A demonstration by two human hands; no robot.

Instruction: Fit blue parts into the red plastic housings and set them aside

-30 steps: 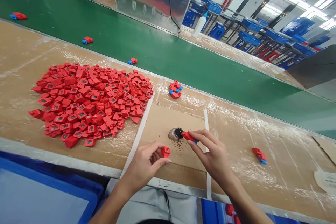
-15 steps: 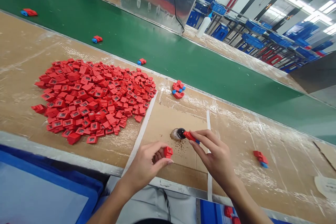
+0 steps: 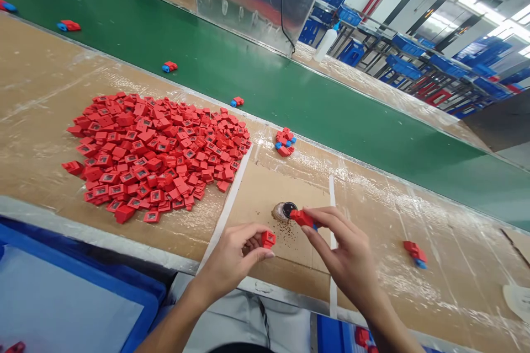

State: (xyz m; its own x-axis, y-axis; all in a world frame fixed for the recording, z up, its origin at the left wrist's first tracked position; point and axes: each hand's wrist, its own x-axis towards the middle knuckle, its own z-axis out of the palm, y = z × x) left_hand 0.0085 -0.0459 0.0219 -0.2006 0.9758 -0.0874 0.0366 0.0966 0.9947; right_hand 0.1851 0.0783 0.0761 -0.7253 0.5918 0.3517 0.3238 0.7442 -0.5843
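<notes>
Two grips: the left hand (image 3: 238,253) and the right hand (image 3: 351,248) each have thumb and fingers drawn in to a pinch.
Left pinch: a small red plastic block (image 3: 269,239) with a square opening, above the table (image 3: 464,281) covered in brown cardboard.
Right pinch: a red plastic piece with a blue part (image 3: 301,218), its tip at the black round top of a small squat container (image 3: 280,212) (whether they touch, I cannot tell).
Brown specks (image 3: 286,230): scattered beside the container, between two white tape strips (image 3: 333,242).
Red heap: a large pile of red plastic blocks (image 3: 161,149), left of the tape.
Green belt (image 3: 331,105): beyond the table, bearing four red-and-blue pieces (image 3: 169,67).
</notes>
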